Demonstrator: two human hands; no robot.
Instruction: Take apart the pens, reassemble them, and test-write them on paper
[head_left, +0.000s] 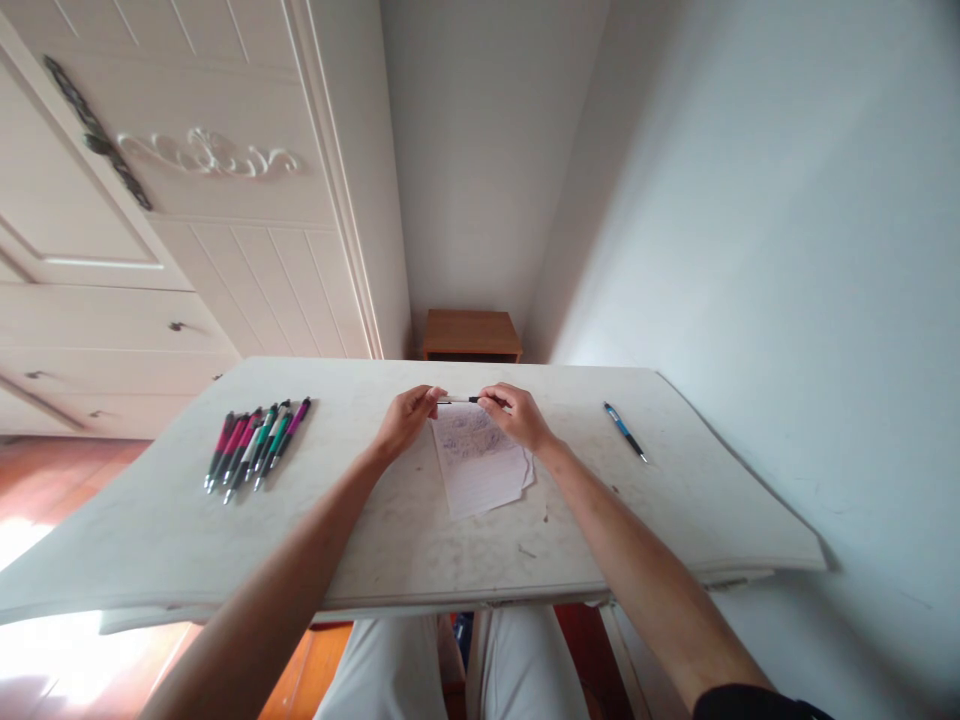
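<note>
Between my two hands a pen (459, 400) with a white barrel and a dark grip lies level, just above the far edge of a sheet of paper. My left hand (411, 415) pinches its left end, while the fingers of my right hand (514, 412) close on the dark right end. Below them, the lined paper (480, 460) carries blue scribbles on its upper half, with another sheet's corner peeking out at the right. The pen's tips are hidden in my fingers.
Several pens (255, 445) in pink, green, white and purple lie grouped at the left of the white table (390, 560). A blue pen (625, 431) rests alone at the right. Behind the table stand a wooden box-like stand (471, 332) and a white cabinet (247, 200); a wall borders the right.
</note>
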